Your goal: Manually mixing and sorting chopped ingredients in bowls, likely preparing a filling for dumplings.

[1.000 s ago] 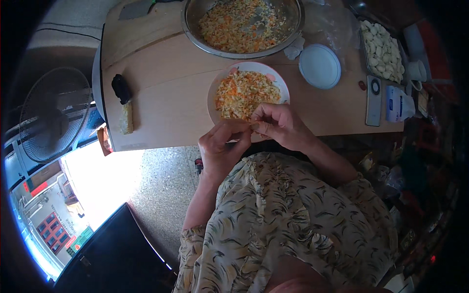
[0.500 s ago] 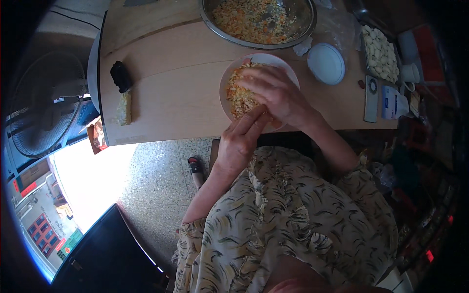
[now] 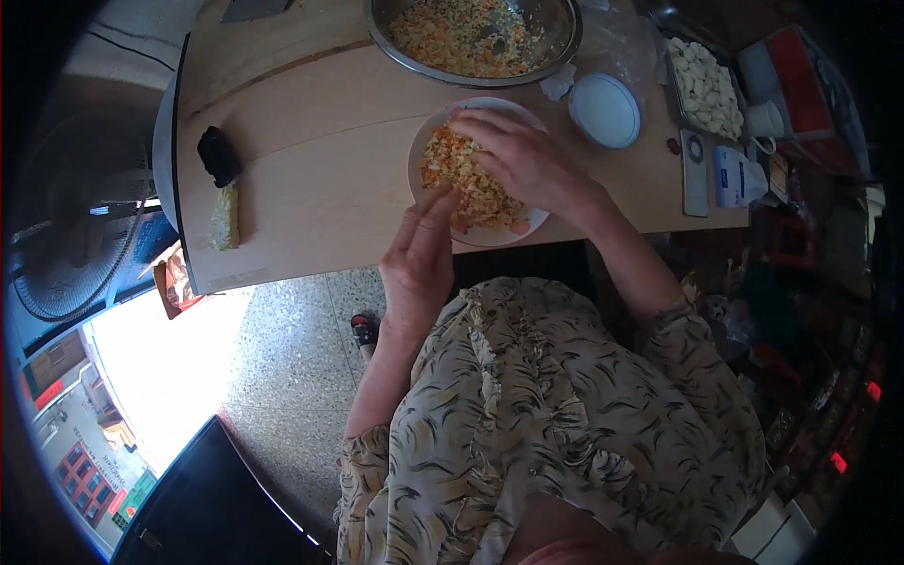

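Note:
A white bowl with a pink rim [image 3: 422, 141] stands near the table's front edge. It holds a chopped mixture [image 3: 459, 160] of orange, pale and greenish bits. My right hand [image 3: 527, 162] reaches over the bowl from the right with its fingers stretched out, the fingertips at the mixture's far side. Across the near left rim lies my left hand [image 3: 416, 268], fingers extended and close together, tips at the mixture's edge. Nothing shows in either hand; the undersides of the fingers are hidden.
Behind stands a large steel bowl [image 3: 461, 77] with similar mixture. To the right are a small white bowl [image 3: 605, 111], a tray of white dumplings [image 3: 706, 89], a mug [image 3: 765, 121], a grey device [image 3: 695, 174] and a blue-white packet [image 3: 739, 179]. At left lies a black object [image 3: 218, 155] with a yellowish piece.
My hands have drawn apart: the left has moved left and down to the bowl's near left rim. The right stays over the mixture, its fingers nearer the far rim. The view has shifted slightly.

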Motion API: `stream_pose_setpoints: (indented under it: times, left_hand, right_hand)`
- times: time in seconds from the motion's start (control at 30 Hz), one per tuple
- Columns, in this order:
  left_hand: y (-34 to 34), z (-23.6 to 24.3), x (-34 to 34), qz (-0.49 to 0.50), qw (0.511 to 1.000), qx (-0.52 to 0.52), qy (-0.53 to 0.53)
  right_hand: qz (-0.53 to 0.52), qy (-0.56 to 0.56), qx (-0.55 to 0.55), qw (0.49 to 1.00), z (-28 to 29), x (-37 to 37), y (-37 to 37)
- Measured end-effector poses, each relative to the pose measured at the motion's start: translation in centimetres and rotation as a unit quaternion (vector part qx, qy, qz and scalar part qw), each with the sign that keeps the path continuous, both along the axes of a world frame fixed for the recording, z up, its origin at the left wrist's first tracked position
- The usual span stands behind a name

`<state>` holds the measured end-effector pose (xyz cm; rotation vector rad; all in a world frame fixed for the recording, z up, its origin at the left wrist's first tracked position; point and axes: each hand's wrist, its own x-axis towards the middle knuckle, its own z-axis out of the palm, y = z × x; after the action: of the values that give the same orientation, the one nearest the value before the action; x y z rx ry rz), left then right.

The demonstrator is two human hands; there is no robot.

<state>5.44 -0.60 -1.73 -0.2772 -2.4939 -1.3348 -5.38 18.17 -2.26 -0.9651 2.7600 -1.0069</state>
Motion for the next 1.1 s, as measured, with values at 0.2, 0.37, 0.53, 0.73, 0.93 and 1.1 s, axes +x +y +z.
stream_pose_setpoints:
  times: [0.2, 0.37, 0.53, 0.73, 0.93, 1.1]
  left_hand:
    - [-1.4, -0.4, -0.6, 0.060, 0.998, 0.035, -0.008]
    - [-1.9, -1.4, -1.1, 0.059, 0.996, 0.070, -0.020]
    - [-1.8, -2.0, -1.6, 0.055, 0.994, 0.089, -0.031]
    - [-1.8, -2.2, -1.3, 0.062, 0.989, 0.129, -0.037]
    - [-2.1, -2.3, -1.4, 0.062, 0.989, 0.127, -0.051]
    - [-1.9, -2.3, -1.6, 0.054, 0.990, 0.126, -0.044]
  right_hand:
    - [0.153, -0.062, 0.187, 0.968, 2.4, 2.7, 1.4]
    - [-0.026, -0.077, 0.056, 0.995, 3.2, 4.0, 2.6]
    - [-0.153, 0.041, 0.015, 0.987, -0.8, 2.5, 0.6]
    - [-0.041, -0.088, -0.090, 0.991, -0.1, 2.3, -0.5]
    - [-0.045, -0.076, -0.085, 0.992, 1.2, 0.5, 1.6]
    - [0.014, -0.080, -0.108, 0.991, 0.0, -2.8, -1.2]
